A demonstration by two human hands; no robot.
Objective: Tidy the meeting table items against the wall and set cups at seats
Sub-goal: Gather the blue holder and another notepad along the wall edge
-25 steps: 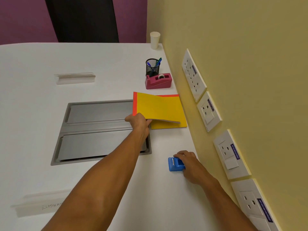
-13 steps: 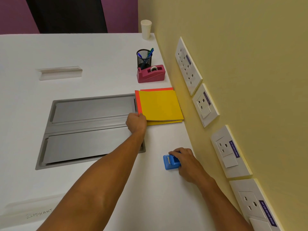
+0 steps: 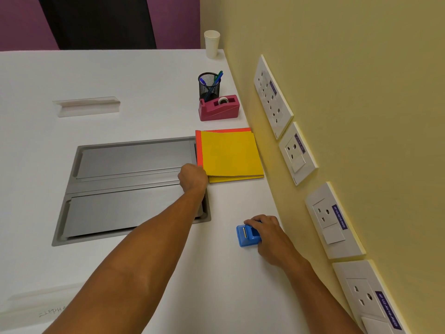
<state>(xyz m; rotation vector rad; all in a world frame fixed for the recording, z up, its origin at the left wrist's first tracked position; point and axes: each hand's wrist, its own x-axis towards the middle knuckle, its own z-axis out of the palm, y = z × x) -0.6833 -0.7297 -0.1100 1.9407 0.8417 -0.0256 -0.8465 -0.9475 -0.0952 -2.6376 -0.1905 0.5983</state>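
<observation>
A white table [image 3: 134, 75] is seen set against a yellow wall [image 3: 349, 68], where a row of sockets [image 3: 298, 153] is mounted. A grey metal hatch [image 3: 125, 189] is sunk into the tabletop, just left of the left hand [image 3: 193, 177]. That hand is closed at the near left corner of a folder stack [image 3: 231, 154], a yellow folder lying on an orange one and another yellow one; the fingers are curled at the corner, though whether the edge is actually pinched cannot be told from behind the knuckles. The stack is laid flat, its far side close against the wall. Beyond the left fingertips, a pink tape dispenser [image 3: 219, 108] is placed beside the wall, and a black mesh pen pot [image 3: 209, 85] is stood touching its far side, pens inside. A paper cup [image 3: 212, 44] is stood well beyond, at the table's far corner by the wall. Two clear name stands are seen: one [image 3: 86, 106] far left of the fingers, one [image 3: 36, 307] at the near edge. A small blue stapler [image 3: 246, 236] is held on the table by the right hand [image 3: 271, 237], fingers curled over its right end, near the wall.
</observation>
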